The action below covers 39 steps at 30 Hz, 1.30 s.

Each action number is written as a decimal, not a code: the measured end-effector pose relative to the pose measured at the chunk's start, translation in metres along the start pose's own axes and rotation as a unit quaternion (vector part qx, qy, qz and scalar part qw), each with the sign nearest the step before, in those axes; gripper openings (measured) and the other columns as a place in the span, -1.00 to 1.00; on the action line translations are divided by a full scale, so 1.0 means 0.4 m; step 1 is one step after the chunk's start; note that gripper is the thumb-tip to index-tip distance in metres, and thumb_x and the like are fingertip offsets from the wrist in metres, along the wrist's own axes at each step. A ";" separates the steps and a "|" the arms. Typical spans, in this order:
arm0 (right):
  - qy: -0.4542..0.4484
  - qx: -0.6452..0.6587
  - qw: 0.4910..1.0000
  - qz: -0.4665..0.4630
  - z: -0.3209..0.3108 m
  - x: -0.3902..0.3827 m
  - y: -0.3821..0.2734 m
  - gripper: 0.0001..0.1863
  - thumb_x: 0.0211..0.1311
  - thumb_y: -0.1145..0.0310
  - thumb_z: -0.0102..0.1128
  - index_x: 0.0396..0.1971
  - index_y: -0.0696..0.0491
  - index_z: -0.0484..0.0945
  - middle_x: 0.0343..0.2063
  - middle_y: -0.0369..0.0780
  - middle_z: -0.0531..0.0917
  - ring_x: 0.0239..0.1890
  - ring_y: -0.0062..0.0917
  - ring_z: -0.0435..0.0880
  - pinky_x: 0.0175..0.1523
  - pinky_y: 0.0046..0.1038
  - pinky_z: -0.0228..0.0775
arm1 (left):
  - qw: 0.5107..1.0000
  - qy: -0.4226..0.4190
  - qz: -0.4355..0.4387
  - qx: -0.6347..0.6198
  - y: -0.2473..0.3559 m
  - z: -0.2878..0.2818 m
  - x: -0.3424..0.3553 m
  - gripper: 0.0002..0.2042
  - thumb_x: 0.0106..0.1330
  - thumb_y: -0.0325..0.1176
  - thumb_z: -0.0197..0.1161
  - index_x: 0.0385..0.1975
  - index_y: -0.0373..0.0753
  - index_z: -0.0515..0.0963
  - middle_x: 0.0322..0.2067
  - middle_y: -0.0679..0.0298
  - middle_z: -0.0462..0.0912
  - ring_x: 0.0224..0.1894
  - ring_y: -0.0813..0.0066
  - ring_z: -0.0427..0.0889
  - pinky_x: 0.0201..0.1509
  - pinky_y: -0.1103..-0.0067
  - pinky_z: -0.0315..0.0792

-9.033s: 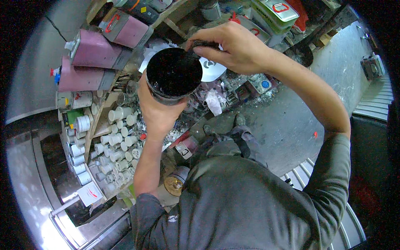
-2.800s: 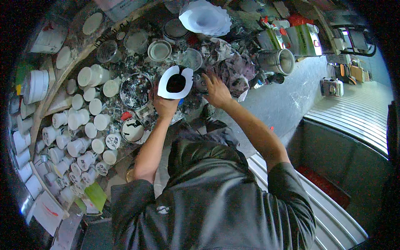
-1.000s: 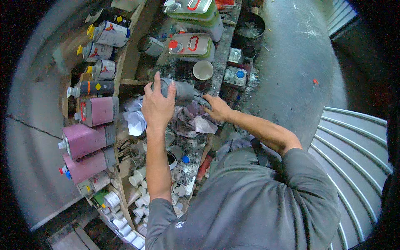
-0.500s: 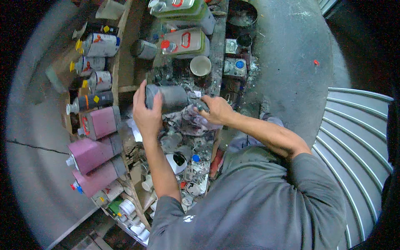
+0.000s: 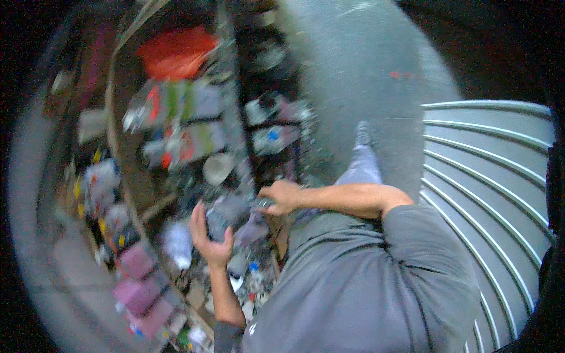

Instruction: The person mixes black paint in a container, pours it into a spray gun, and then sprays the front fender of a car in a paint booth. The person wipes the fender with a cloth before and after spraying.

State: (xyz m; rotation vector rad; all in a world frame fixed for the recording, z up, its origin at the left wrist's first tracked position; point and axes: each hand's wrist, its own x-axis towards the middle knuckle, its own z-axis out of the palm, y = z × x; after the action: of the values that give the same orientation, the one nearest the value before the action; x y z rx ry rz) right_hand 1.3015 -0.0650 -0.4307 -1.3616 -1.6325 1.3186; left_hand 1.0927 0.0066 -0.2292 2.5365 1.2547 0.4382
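Note:
A grey, round can (image 5: 228,212), blurred by motion, lies on its side over the cluttered bench. My left hand (image 5: 212,241) cups its left end between raised fingers and thumb. Just right of the can, my right hand (image 5: 283,196) has its fingers curled inward. Something small and dark shows at those fingers, too smeared to name. A crumpled, pale purplish cloth (image 5: 252,228) lies below the can, between my hands. A pale round cup (image 5: 218,168) stands just beyond the can.
Grey-and-green containers (image 5: 203,138) and a red-orange bag (image 5: 176,53) are at the far left. Pink containers (image 5: 136,294) and bottles line a shelf at left. Several containers (image 5: 275,139) stand right of the bench. A ribbed metal shutter (image 5: 488,170) curves along the right.
The view has swung, so the bench sits lower and farther left, and the red-orange bag and my leg now show. Both hands stay by the can; the picture is more blurred.

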 end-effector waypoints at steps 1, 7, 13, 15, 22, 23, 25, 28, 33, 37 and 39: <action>-0.009 -0.014 1.000 -0.001 -0.050 -0.024 0.031 -0.41 0.27 -0.22 0.34 0.01 0.00 0.68 -0.43 0.04 0.74 -0.33 0.09 0.72 -0.20 0.04 0.57 | 0.998 -0.002 -0.050 -0.025 0.053 0.034 0.020 -0.15 0.13 -0.12 0.49 0.44 -0.39 0.38 0.41 -0.11 0.46 0.44 -0.16 0.42 0.56 0.16 0.21; 0.127 -0.054 0.990 0.006 -0.484 -0.161 0.134 -0.25 0.26 -0.21 0.35 0.36 -0.15 0.46 -0.52 0.00 0.68 -0.37 0.04 0.72 -0.21 0.03 0.57 | 0.991 0.094 -0.095 -0.024 0.392 0.232 0.303 -0.20 0.23 -0.18 0.50 0.44 -0.42 0.36 0.38 -0.07 0.48 0.43 -0.06 0.43 0.57 0.15 0.19; 0.143 0.052 0.988 0.014 -0.964 -0.243 0.194 -0.28 0.21 0.13 0.36 0.42 -0.16 0.49 -0.38 0.00 0.76 -0.29 -0.01 0.75 -0.11 -0.07 0.58 | 0.994 0.027 0.056 -0.091 0.652 0.356 0.750 -0.18 0.22 -0.14 0.51 0.42 -0.46 0.38 0.37 -0.09 0.49 0.44 -0.05 0.43 0.57 0.16 0.20; 0.159 0.081 0.983 0.050 -1.115 -0.263 0.239 -0.25 0.16 0.21 0.35 0.44 -0.17 0.48 -0.36 0.02 0.75 -0.29 -0.02 0.75 -0.12 -0.09 0.57 | 0.988 0.011 0.103 -0.114 0.738 0.424 0.923 -0.17 0.24 -0.07 0.51 0.42 -0.45 0.38 0.36 -0.09 0.50 0.43 -0.08 0.44 0.56 0.13 0.20; 0.273 0.067 0.953 0.116 -1.609 -0.227 0.444 -0.17 0.00 0.33 0.34 0.38 0.22 0.45 -0.29 0.10 0.74 -0.24 -0.05 0.78 -0.07 -0.15 0.57 | 0.949 -0.060 0.241 -0.193 0.942 0.716 1.549 -0.15 0.20 0.00 0.51 0.41 -0.44 0.43 0.36 -0.17 0.48 0.39 -0.16 0.49 0.49 0.11 0.31; 0.286 0.061 0.947 0.130 -1.671 -0.216 0.456 -0.13 -0.04 0.34 0.34 0.40 0.24 0.43 -0.16 0.17 0.73 -0.15 -0.07 0.79 0.01 -0.19 0.57 | 0.944 -0.066 0.252 -0.204 0.973 0.741 1.633 -0.14 0.21 0.02 0.51 0.41 -0.43 0.43 0.36 -0.18 0.49 0.39 -0.17 0.50 0.48 0.10 0.32; 0.359 0.012 0.929 0.087 -1.805 -0.176 0.459 -0.08 -0.06 0.33 0.33 0.44 0.26 0.38 -0.06 0.19 0.73 -0.05 -0.07 0.78 0.10 -0.22 0.57 | 0.916 -0.066 0.311 -0.246 1.042 0.758 1.802 -0.15 0.21 0.04 0.52 0.40 -0.44 0.44 0.35 -0.18 0.50 0.39 -0.17 0.50 0.48 0.09 0.32; 0.375 0.086 0.917 0.102 -2.033 -0.173 0.453 -0.04 -0.07 0.34 0.33 0.46 0.31 0.33 -0.01 0.19 0.72 -0.01 -0.07 0.77 0.17 -0.27 0.56 | 0.907 -0.085 0.354 -0.212 1.206 0.764 2.038 -0.15 0.21 0.04 0.52 0.38 -0.44 0.46 0.34 -0.17 0.51 0.39 -0.17 0.49 0.48 0.08 0.32; 0.352 0.142 0.919 0.109 -2.506 -0.033 0.586 -0.03 -0.07 0.23 0.41 0.45 0.24 0.37 0.12 0.16 0.69 0.16 -0.11 0.72 0.29 -0.28 0.52 | 0.903 -0.113 0.343 -0.233 1.376 0.891 2.510 -0.17 0.13 -0.06 0.57 0.36 -0.42 0.47 0.34 -0.12 0.52 0.41 -0.10 0.48 0.52 0.10 0.28; 0.310 0.124 0.942 0.030 -2.853 0.184 0.756 -0.07 0.02 0.31 0.38 0.49 0.19 0.34 -0.09 0.04 0.72 -0.08 -0.24 0.75 0.13 -0.26 0.58 | 0.929 -0.116 0.254 -0.243 1.358 1.006 2.887 -0.24 -0.11 -0.31 0.58 0.21 -0.38 0.52 0.21 -0.06 0.61 0.30 -0.06 0.57 0.45 0.18 0.37; 0.255 0.096 0.962 0.031 -2.987 0.325 0.796 -0.08 0.11 0.24 0.40 0.50 0.20 0.30 0.06 0.07 0.72 0.04 -0.18 0.76 0.22 -0.26 0.57 | 0.930 -0.108 0.253 -0.243 1.323 1.012 3.050 -0.24 -0.12 -0.37 0.58 0.22 -0.34 0.50 0.19 0.01 0.60 0.29 0.06 0.58 0.47 0.26 0.38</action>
State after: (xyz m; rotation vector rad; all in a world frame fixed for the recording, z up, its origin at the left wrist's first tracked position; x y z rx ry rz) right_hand 2.4537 0.4003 -0.3879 -1.4868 -1.0950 1.0141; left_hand 2.3341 0.6321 -0.2239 2.3519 0.3366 0.4829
